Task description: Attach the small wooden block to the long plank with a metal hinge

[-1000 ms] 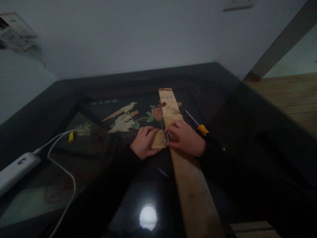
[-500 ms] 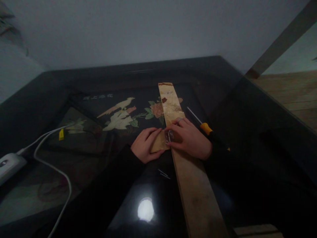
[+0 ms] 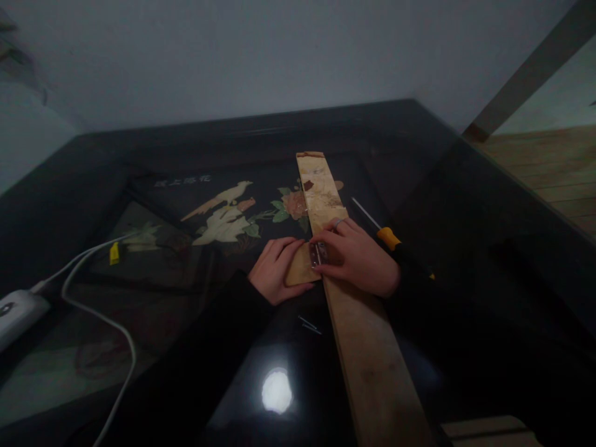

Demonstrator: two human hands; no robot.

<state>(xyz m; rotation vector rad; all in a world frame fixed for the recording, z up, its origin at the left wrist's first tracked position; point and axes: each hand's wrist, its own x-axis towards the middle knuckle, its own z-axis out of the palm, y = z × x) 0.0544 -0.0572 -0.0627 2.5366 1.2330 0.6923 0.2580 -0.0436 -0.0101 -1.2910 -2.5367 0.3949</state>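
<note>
My left hand [image 3: 279, 270] is closed around a small wooden piece [image 3: 300, 267], which butts against the left side of a long wooden board [image 3: 372, 360]. Thumb and fingers of my right hand [image 3: 358, 257] pinch a small shiny metal hinge [image 3: 317, 254] with holes, lying over the seam between the two pieces. My right palm rests above the board and hides part of it. Two thin screws or nails [image 3: 310, 325] lie on the dark tabletop, below my left hand. To the right of the board is a screwdriver [image 3: 387, 238] with a yellow and black handle.
The glossy dark table [image 3: 223, 143] bears a bird-and-flower picture. A white power strip [image 3: 21, 316] with a white cable [image 3: 112, 321] sits at the left. Another wooden piece [image 3: 488, 430] is at the bottom right. A wall stands behind the table.
The view has shifted slightly. Both hands stay in almost the same place on the wood and the hinge; the hinge's holes show a little more clearly.
</note>
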